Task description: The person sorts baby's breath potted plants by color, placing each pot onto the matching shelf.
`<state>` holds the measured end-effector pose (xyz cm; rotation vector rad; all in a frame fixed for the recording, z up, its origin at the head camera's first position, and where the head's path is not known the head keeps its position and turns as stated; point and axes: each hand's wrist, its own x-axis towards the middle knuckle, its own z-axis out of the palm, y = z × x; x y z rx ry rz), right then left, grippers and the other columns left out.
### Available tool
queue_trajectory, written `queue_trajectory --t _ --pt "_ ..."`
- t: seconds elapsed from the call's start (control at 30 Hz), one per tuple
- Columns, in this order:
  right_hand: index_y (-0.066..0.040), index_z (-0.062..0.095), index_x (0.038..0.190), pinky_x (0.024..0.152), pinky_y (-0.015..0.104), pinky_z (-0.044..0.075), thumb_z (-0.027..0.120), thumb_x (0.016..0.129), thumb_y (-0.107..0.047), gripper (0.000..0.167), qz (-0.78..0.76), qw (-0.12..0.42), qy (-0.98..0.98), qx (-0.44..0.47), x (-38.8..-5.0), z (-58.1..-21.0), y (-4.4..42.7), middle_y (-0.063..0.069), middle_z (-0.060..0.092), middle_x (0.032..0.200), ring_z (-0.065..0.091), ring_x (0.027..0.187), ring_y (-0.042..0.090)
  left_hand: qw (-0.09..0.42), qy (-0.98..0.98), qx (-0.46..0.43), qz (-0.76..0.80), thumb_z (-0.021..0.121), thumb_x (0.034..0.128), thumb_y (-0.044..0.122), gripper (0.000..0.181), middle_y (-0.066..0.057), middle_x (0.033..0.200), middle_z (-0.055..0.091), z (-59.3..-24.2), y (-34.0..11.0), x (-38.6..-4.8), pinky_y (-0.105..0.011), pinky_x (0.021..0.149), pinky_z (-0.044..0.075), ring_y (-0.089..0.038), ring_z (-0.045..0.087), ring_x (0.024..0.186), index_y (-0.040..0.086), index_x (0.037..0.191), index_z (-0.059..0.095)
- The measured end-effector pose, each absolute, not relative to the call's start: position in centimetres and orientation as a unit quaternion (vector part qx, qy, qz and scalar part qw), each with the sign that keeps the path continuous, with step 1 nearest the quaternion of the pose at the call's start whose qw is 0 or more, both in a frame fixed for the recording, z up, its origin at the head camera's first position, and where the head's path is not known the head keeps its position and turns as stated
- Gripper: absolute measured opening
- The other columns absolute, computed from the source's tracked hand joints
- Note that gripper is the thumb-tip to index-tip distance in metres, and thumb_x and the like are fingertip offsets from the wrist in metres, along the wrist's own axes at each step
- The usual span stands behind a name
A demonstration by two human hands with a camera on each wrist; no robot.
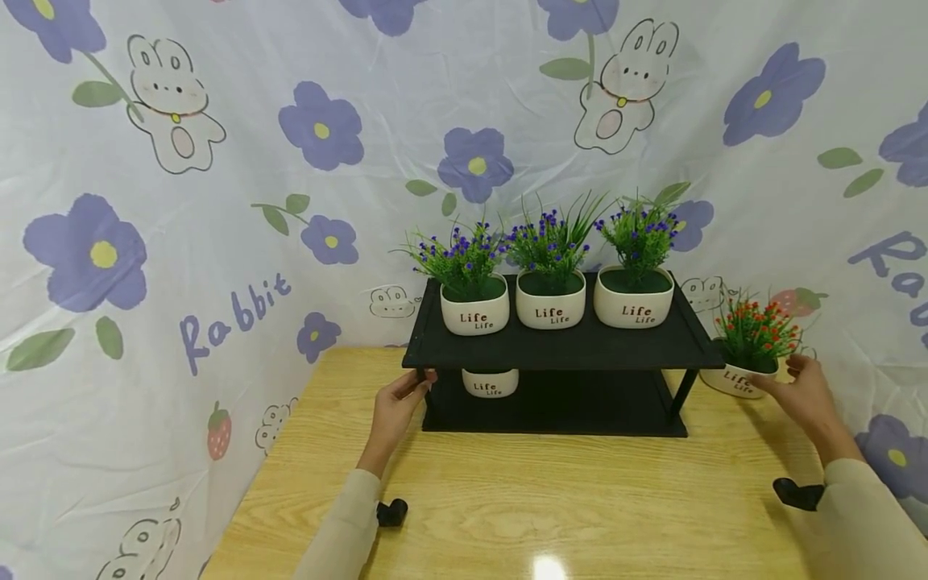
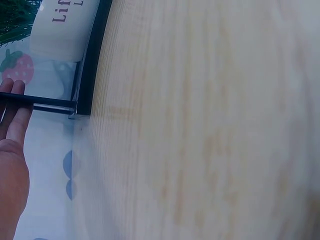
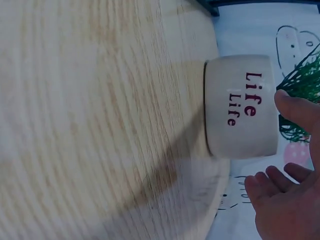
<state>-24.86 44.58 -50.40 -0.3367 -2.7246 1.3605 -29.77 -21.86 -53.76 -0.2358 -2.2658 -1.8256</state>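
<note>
A two-tier black shelf (image 1: pixel 558 352) stands on the table, and my left hand (image 1: pixel 397 409) grips its left front post (image 2: pixel 50 101). On the top tier are three white "Life" pots with purple flowers: a left pot (image 1: pixel 474 310), a middle pot (image 1: pixel 551 304) and a right pot (image 1: pixel 633 304). Another white pot (image 1: pixel 490 383) sits on the lower tier, its upper part hidden. Right of the shelf stands a white pot (image 3: pixel 241 107) with red flowers (image 1: pixel 760 329). My right hand (image 1: pixel 803 396) is beside it, thumb at the rim and fingers spread apart from its side.
The wooden table (image 1: pixel 507 499) extends in front of the shelf. Behind it hangs a white cloth (image 1: pixel 391 97) printed with rabbits and purple flowers. Black wrist mounts show at the left sleeve (image 1: pixel 348 515) and the right sleeve (image 1: pixel 863 515).
</note>
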Motion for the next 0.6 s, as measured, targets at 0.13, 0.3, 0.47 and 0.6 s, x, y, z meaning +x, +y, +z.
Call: queue_trajectory --t 0.13,0.3,0.47,0.6 --pt "0.015 -0.016 0.161 0.113 0.083 0.026 0.057 0.106 -0.051 0.112 0.462 0.023 -0.879 -0.116 -25.5 -50.7 44.7 0.048 -0.008 0.166 0.009 0.149 0.072 0.115 -0.773 -0.084 -0.619 0.071 0.1042 0.013 0.03 -0.014 0.125 0.078 -53.7 -21.9 -29.7 -0.017 0.095 0.058 -0.028 0.073 0.122 0.01 0.134 0.076" --pt "0.008 -0.021 0.163 0.115 0.085 0.021 0.061 0.105 -0.051 0.116 0.481 0.011 -0.87 -0.109 -26.0 -51.4 44.2 0.042 -0.02 0.168 0.001 0.151 0.072 0.115 -0.772 -0.087 -0.619 0.071 0.1043 0.013 0.029 -0.015 0.126 0.078 -53.7 -21.9 -29.7 -0.018 0.095 0.059 -0.026 0.073 0.121 0.011 0.133 0.076" --pt "0.007 -0.026 0.161 0.115 0.085 0.02 0.063 0.103 -0.056 0.123 0.475 -0.004 -0.871 -0.129 -26.5 -51.9 43.8 0.042 -0.023 0.166 0.0 0.15 0.072 0.115 -0.773 -0.089 -0.617 0.07 0.1049 0.012 0.029 -0.016 0.125 0.078 -53.8 -21.9 -29.6 -0.018 0.096 0.058 -0.024 0.073 0.12 0.01 0.133 0.076" --pt "0.009 -0.022 0.162 0.115 0.085 0.019 0.065 0.102 -0.054 0.123 0.469 0.007 -0.873 -0.133 -27.0 -52.1 43.6 0.044 -0.018 0.166 0.001 0.151 0.072 0.119 -0.774 -0.091 -0.615 0.069 0.1049 0.011 0.03 -0.017 0.125 0.078 -53.8 -22.0 -29.6 -0.018 0.095 0.058 -0.024 0.073 0.12 0.007 0.134 0.075"
